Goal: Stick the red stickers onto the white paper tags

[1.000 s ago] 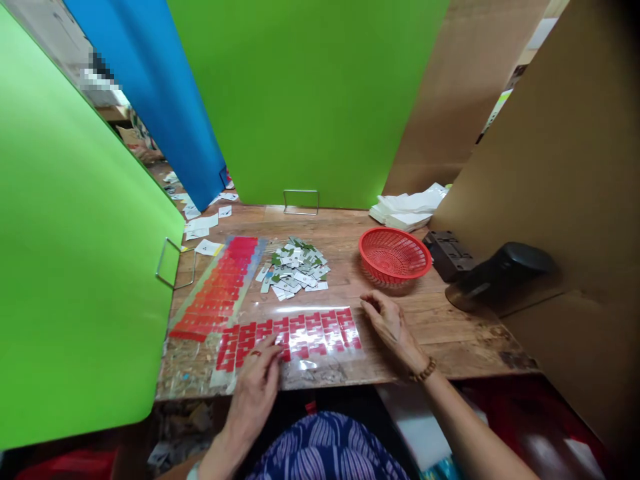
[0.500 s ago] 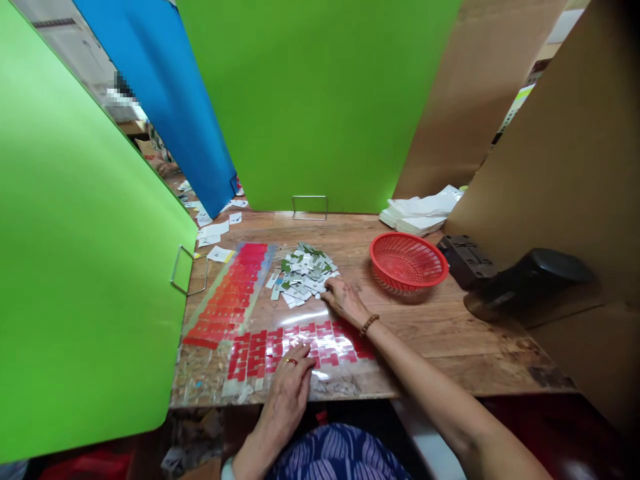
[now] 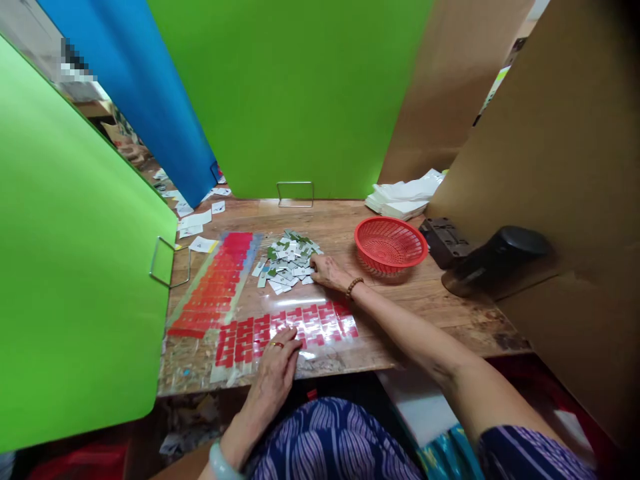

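My left hand lies with its fingers stretched over a clear sheet bearing rows of red T-shaped stickers. A ring is on one finger. Farther off, my right hand reaches to the right edge of a heap of small flat grey-white and green pieces. Its fingertips are drawn together at the heap; whatever is between them is too small to make out. Left of the heap lies a second, slanted strip of red and orange stickers on a backing sheet.
A red plastic basket stands right of the heap. Behind it are stacked white sheets, a dark metal block and a black cylindrical object. Green panels and a brown board enclose the table. Paper slips lie at left.
The whole view has shifted, moving the scene left and slightly up. My right hand stays at the heap's right edge, its fingers more curled in. My left hand still rests on the sticker sheet.
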The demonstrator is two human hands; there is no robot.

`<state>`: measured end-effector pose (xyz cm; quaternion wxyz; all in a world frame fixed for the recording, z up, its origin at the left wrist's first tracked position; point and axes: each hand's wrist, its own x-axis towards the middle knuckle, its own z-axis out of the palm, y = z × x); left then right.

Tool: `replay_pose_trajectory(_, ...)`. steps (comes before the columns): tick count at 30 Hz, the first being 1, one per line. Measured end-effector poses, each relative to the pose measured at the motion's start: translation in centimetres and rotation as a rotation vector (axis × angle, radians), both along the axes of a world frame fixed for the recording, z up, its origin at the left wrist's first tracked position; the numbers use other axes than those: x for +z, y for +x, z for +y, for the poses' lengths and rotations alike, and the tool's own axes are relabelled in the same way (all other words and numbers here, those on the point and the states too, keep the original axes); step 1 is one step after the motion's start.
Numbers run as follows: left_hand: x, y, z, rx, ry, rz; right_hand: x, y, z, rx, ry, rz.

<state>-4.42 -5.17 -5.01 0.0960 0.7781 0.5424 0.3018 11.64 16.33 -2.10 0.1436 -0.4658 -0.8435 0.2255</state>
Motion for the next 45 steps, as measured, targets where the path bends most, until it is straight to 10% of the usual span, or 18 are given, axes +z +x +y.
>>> replay_pose_trajectory(15,1.3,0.0,0.2,0.055,-0.189,-0.144,1.6,1.5,0.2,-0.223,-0.374,0.375)
replay_pose_trajectory(21,3.6,1.6,1.6,0.32,-0.451,-0.741,2.4,3.6,-6.1,-0.194,-0.536,0.667)
replay_pose_trajectory(29,6.3,4.3,3.9,0.298,-0.789,-1.478,1.2,3.2,-12.2,-0.201,-0.813,1.043)
replay_pose_trajectory(45,5.9,4.3,3.6,0.281,-0.848,-1.527,1.6,4.2,-14.1,-0.208,-0.787,1.054)
